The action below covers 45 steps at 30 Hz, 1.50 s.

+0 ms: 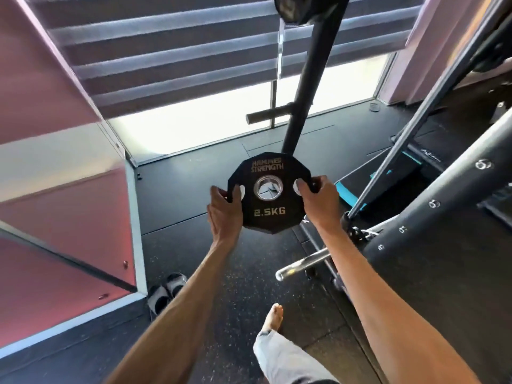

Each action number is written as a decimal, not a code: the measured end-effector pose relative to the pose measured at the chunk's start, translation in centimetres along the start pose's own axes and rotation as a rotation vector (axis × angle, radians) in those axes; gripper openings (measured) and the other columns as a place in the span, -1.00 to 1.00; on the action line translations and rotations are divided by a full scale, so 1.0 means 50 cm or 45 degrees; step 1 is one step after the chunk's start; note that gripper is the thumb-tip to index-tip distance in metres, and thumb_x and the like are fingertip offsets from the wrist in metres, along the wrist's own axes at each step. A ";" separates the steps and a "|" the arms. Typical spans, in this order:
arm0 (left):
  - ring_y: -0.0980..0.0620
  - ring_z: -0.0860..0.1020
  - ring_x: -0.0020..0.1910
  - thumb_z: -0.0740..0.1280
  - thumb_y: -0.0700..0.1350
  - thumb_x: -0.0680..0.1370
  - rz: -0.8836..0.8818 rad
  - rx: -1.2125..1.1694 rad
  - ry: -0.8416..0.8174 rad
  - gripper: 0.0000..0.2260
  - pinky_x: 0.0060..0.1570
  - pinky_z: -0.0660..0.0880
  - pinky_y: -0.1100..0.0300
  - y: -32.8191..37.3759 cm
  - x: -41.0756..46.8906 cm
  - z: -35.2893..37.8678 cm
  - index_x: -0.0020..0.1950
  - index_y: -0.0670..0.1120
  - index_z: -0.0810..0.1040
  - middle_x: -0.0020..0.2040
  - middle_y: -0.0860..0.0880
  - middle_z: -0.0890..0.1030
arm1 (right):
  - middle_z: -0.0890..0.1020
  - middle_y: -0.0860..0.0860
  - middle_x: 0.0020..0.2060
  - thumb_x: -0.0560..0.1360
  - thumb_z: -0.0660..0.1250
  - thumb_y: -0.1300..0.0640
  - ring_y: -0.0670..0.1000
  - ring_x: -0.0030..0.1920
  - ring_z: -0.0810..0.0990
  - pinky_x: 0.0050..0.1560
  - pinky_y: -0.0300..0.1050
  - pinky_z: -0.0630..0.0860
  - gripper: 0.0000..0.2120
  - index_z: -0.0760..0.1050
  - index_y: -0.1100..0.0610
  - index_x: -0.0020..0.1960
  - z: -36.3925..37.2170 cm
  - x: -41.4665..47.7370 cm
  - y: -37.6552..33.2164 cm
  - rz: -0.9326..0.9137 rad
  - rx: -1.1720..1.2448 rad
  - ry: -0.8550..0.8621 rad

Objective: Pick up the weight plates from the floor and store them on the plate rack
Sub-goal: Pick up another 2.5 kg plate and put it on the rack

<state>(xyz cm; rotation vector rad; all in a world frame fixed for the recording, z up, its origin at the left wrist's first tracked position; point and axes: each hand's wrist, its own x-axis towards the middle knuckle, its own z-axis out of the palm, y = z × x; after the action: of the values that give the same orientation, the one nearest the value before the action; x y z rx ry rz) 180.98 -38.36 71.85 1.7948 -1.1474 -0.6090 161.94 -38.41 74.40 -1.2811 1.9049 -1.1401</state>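
Note:
A small black 2.5 kg weight plate with a steel centre hole is held upright in the air at the middle of the head view. My left hand grips its left edge, thumb through the left grip slot. My right hand grips its right edge the same way. Behind the plate rises the black post of the plate rack, with a bare horizontal peg sticking out to the left. Another dark plate hangs on the rack at the top of the view.
A black gym machine frame with a chrome sleeve stands on the right. A pair of slippers lies by the pink wall on the left. My bare foot is on the dark rubber floor. A window with striped blinds lies ahead.

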 end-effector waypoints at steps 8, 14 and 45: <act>-0.12 0.65 -0.18 0.06 0.31 0.61 0.113 0.055 0.077 -0.35 -0.16 0.54 0.14 0.081 0.308 0.025 -0.07 -0.25 0.63 -0.17 -0.20 0.67 | 0.64 0.00 -0.11 0.60 0.26 -0.10 -0.09 -0.15 0.60 -0.29 -0.57 0.35 -0.64 0.54 0.21 0.08 0.116 0.226 -0.127 -0.110 0.130 0.104; -0.07 0.62 -0.15 0.07 0.30 0.62 0.024 0.209 -0.026 -0.39 -0.10 0.52 0.12 0.093 0.487 0.109 -0.04 -0.19 0.64 -0.14 -0.10 0.66 | 0.67 0.03 -0.11 0.59 0.26 -0.13 -0.02 -0.11 0.66 -0.15 -0.45 0.47 -0.63 0.52 0.20 0.06 0.200 0.389 -0.145 -0.077 0.102 0.110; -0.16 0.56 0.04 -0.04 0.30 0.63 0.175 0.429 -0.961 -0.42 -0.04 0.38 0.06 0.000 1.148 0.497 0.13 -0.15 0.50 0.03 -0.16 0.59 | 0.54 0.00 -0.14 0.58 0.35 0.11 -0.14 -0.26 0.51 -0.33 -0.55 0.36 -0.71 0.39 0.30 0.14 0.592 0.797 -0.087 0.436 -0.061 0.410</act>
<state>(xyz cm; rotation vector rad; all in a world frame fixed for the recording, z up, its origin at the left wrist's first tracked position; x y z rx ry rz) 187.65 -99.97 63.22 1.7785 -1.9557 -1.1139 172.89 -85.94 64.31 -0.7829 2.2885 -1.1745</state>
